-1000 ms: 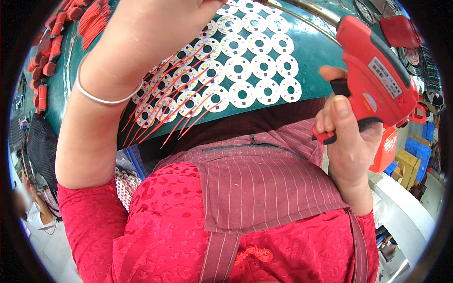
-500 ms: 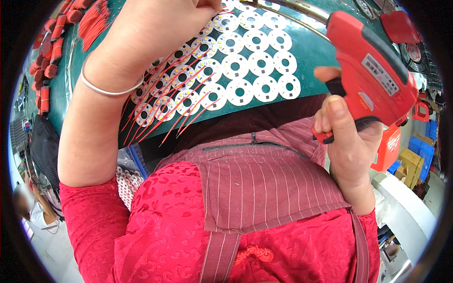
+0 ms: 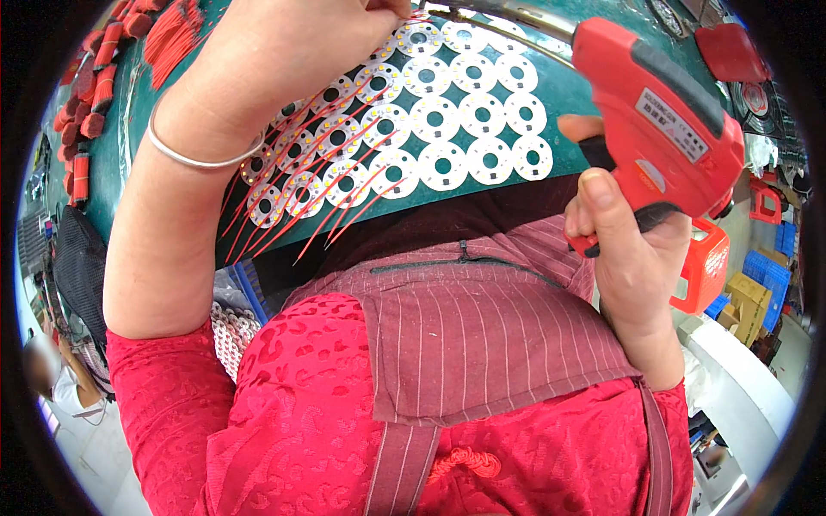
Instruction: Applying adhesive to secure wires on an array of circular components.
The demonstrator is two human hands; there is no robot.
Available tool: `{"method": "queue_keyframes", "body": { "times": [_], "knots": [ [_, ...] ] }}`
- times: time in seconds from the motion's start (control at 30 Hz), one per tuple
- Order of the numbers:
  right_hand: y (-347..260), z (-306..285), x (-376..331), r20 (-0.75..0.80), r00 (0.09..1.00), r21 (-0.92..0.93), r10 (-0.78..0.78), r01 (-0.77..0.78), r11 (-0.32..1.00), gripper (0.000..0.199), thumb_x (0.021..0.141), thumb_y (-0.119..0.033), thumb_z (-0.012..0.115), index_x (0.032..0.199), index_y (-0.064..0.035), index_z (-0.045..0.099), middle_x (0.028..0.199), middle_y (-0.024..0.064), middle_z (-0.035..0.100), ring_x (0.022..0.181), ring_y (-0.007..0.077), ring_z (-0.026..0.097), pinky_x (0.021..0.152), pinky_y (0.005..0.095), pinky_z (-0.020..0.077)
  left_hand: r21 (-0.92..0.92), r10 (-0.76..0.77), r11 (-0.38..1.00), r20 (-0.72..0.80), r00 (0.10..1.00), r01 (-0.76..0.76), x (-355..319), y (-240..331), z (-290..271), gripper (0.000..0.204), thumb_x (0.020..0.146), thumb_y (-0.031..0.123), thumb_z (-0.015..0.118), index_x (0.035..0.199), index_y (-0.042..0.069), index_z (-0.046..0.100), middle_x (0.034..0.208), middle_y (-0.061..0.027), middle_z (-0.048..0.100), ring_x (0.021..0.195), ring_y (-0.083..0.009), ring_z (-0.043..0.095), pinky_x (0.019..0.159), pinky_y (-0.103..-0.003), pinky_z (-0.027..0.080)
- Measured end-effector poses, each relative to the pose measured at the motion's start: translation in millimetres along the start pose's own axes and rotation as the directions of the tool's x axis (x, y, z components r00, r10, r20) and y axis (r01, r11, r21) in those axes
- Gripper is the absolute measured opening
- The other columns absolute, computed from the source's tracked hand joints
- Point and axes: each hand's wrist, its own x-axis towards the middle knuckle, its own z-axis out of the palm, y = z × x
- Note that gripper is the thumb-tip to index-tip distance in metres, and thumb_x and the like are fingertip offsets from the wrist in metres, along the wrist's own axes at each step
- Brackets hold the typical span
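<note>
1. At two o'clock, a red soldering gun (image 3: 662, 112) is grasped by the right hand (image 3: 632, 224), its handle wrapped by the fingers.
2. The gun's metal barrel (image 3: 535, 17) is aimed toward ten o'clock, its front end brought near the other hand's fingertips.
3. Up at eleven, the left hand (image 3: 301, 52) is held with fingers curled together at the top edge; whether anything is pinched cannot be told.
4. At twelve, white ring-shaped boards (image 3: 427, 165) are laid in rows on the green table (image 3: 568, 129).
5. Toward ten, thin red wires (image 3: 301, 254) are draped across the left-side boards.
</note>
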Motion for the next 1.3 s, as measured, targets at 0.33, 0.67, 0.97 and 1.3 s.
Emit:
{"method": "queue_keyframes", "body": {
  "times": [0.33,0.67,0.97,1.3],
  "knots": [
    [4,-3,-3,-0.016,0.999,0.015,0.033,-0.033,0.999,0.027,0.093,-0.004,0.06,0.117,0.0034,0.053,0.106,0.0131,0.061,0.062,0.0075,0.051,0.056,0.0255,0.0485,-0.049,-0.005,0.999,-0.019,1.0,0.004,0,-14,8,0.008,0.069,-0.005,0.063,0.072,-0.002,0.07,0.07,-0.0167,0.066,0.064,-0.0274,0.066,0.061,-0.032,0.052],
    [-1,-7,-4,-0.005,1.0,0.045,-0.024,0.024,0.999,0.031,0.094,-0.007,0.056,0.123,0.0039,0.049,0.125,0.0211,0.058,0.063,0.0072,0.051,0.058,0.0246,0.0484,0.003,0.042,0.999,-0.021,0.999,-0.042,0,-14,9,0.006,0.069,-0.004,0.064,0.071,-0.001,0.069,0.071,-0.0156,0.066,0.068,-0.0294,0.065,0.064,-0.034,0.052],
    [-4,-8,-13,-0.01,0.999,0.107,-0.041,0.042,0.993,0.028,0.094,-0.006,0.056,0.12,0.0035,0.051,0.127,0.0213,0.057,0.064,0.0066,0.051,0.058,0.0241,0.0481,0.177,0.105,0.98,-0.109,0.988,-0.085,-8,-9,-2,0.005,0.069,-0.002,0.065,0.072,0.0,0.068,0.075,-0.0134,0.065,0.075,-0.0294,0.063,0.069,-0.035,0.051],
    [-1,-6,-17,0.019,0.999,0.073,-0.036,0.035,0.997,0.032,0.094,-0.007,0.057,0.123,0.0036,0.05,0.124,0.0194,0.059,0.064,0.0077,0.051,0.057,0.0249,0.0483,-0.041,0.006,0.999,-0.226,0.974,-0.016,-32,1,12,0.007,0.067,-0.006,0.063,0.069,0.001,0.064,0.067,-0.0135,0.061,0.066,-0.0292,0.062,0.059,-0.035,0.047]
  ]
}}
